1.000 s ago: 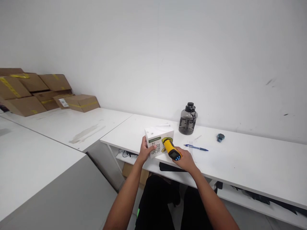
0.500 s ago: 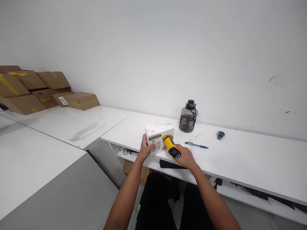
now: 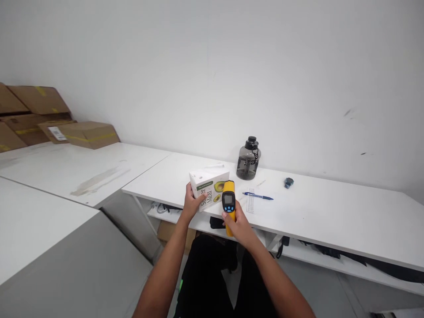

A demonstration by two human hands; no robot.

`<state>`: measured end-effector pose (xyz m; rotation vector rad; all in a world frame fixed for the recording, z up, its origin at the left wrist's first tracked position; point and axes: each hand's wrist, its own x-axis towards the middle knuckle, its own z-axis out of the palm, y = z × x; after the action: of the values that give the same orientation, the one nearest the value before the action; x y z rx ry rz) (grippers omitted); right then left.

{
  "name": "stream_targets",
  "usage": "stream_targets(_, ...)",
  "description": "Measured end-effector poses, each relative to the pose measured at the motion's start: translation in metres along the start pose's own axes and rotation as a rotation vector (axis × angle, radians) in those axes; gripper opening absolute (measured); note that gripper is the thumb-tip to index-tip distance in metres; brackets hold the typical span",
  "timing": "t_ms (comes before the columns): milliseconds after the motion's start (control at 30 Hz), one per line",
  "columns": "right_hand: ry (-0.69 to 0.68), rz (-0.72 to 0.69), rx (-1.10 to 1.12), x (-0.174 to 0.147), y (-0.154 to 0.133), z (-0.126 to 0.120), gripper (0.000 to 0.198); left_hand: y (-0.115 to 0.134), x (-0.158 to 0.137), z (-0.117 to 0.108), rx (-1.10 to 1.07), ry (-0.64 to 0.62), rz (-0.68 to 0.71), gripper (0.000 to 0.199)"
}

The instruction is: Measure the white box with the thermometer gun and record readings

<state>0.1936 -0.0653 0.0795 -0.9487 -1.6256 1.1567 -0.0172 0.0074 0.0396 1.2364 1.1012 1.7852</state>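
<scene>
My left hand (image 3: 192,201) grips the left side of a white box (image 3: 202,178) printed "Super Meal" with avocado pictures, thumb on its front face. The box is tilted at the front edge of the white table (image 3: 331,207). In my right hand (image 3: 241,225) is a yellow and black infrared thermometer (image 3: 229,205), held by its handle, with its grey screen and blue buttons facing me. The thermometer's upper end overlaps the box's right edge in view; I cannot tell if they touch.
Behind the box stands a dark translucent water jug (image 3: 247,164). A blue pen (image 3: 258,195) lies across a sheet of paper (image 3: 252,204), and a small dark blue object (image 3: 288,182) is farther right. Cardboard boxes (image 3: 91,134) are stacked at the left. Below the tabletop runs a shelf (image 3: 334,259).
The thermometer has turned more upright, its screen now facing me, and its tip has drawn off the avocado picture. The view has shifted right; my left hand still holds the box.
</scene>
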Motion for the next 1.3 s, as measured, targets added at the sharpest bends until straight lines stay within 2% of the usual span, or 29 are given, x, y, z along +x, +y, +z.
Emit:
stream_targets(133,0.019,-0.011,0.225,-0.033,-0.023,0.016,0.029,-0.001,0.001,0.000,-0.004,0.005,-0.013,0.069)
stream_targets(267,0.048,0.037,0.329,-0.052,-0.046,0.016,0.034,0.003,0.001,0.002,-0.013,0.004,-0.024,0.068)
stream_targets(467,0.121,-0.009,0.211,-0.069,-0.063,0.004,0.034,0.025,-0.014,0.015,-0.087,0.059,-0.004,0.064)
stream_targets(667,0.158,-0.077,0.111,-0.083,-0.070,0.000,0.033,0.064,-0.038,0.031,-0.148,0.033,0.087,0.060)
stream_targets(800,0.182,-0.064,0.041,-0.084,-0.066,-0.001,0.041,0.073,-0.042,0.034,-0.115,0.048,0.102,0.064)
stream_targets(900,0.218,0.013,-0.088,-0.070,-0.048,-0.006,0.062,0.065,-0.038,0.032,0.003,0.136,0.129,0.068)
stream_targets(1000,0.167,0.149,-0.276,-0.037,-0.025,-0.010,0.078,0.048,-0.027,0.026,0.188,0.281,0.150,0.073)
stream_targets(1133,0.076,0.270,-0.657,0.016,-0.003,-0.006,0.081,0.026,-0.010,0.015,0.273,0.421,0.136,0.075)
stream_targets(1233,0.005,0.228,-0.901,0.048,0.006,0.006,0.069,0.015,-0.002,0.006,0.276,0.429,0.150,0.078)
stream_targets(1300,0.006,0.185,-0.991,0.064,0.012,0.016,0.058,0.009,0.001,0.001,0.298,0.419,0.159,0.081)
